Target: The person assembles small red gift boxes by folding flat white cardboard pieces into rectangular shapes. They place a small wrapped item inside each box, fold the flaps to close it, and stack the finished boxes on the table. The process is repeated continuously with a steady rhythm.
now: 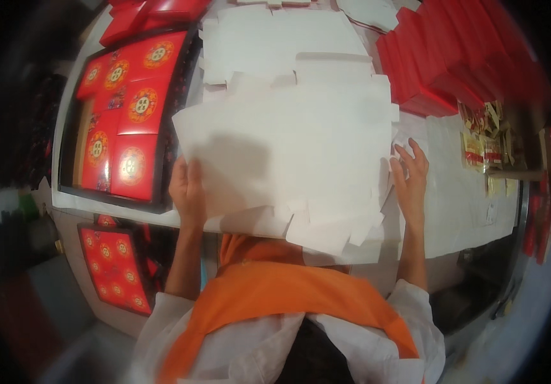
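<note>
A large white die-cut cardboard blank (301, 141) with small flaps lies flat in front of me, over other white blanks. My left hand (188, 189) grips its left edge, some fingers hidden beneath the sheet. At the right edge is my right hand (410, 176), its fingers curved and apart beside the small side flaps. Whether its fingertips touch those flaps I cannot tell. Beyond the front blank, more white blanks (275, 38) lie in an overlapping pile.
To the left, a dark-rimmed tray (160, 160) holds several red square boxes (138, 163) with round orange emblems. A similar red patterned case (112, 265) is lower down. Red boxes (429, 57) are stacked at far right, near gold-and-red packets (487, 144). The table edge runs before my orange apron.
</note>
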Tool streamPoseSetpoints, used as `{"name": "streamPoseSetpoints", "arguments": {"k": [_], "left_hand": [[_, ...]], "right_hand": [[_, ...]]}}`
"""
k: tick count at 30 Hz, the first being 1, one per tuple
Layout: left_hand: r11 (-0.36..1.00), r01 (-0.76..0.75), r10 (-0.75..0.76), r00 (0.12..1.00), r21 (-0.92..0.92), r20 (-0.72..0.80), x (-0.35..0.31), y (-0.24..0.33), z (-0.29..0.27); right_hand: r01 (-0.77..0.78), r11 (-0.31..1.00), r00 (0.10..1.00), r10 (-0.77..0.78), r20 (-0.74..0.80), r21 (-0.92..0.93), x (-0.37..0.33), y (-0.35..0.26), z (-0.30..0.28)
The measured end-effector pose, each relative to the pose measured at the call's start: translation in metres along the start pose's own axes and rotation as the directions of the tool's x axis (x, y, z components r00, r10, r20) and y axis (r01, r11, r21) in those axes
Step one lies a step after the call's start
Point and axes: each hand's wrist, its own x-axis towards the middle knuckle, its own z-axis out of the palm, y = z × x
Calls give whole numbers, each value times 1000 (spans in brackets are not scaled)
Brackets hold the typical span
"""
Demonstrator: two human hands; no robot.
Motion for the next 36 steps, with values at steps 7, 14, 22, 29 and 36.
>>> {"name": "streamPoseSetpoints", "arguments": {"k": [7, 14, 22, 29, 36], "left_hand": [[987, -75, 77, 997, -140, 8, 7, 16, -9], [972, 161, -141, 982, 171, -125, 7, 26, -31], [932, 274, -23, 699, -239, 715, 17, 71, -18], [944, -330, 175, 429, -26, 886, 45, 82, 30], [926, -226, -128, 567, 303, 814, 14, 36, 37]], "right_hand": [[61, 997, 998, -61, -8, -41, 44, -19, 16], [-366, 725, 929, 245, 278, 584, 41, -10, -1], [-412, 665, 903, 203, 379, 623, 51, -22, -15], [-473, 582, 763, -106, 638, 661, 45, -75, -5], [-266, 804, 610, -287, 739, 532, 30, -87, -24]]}}
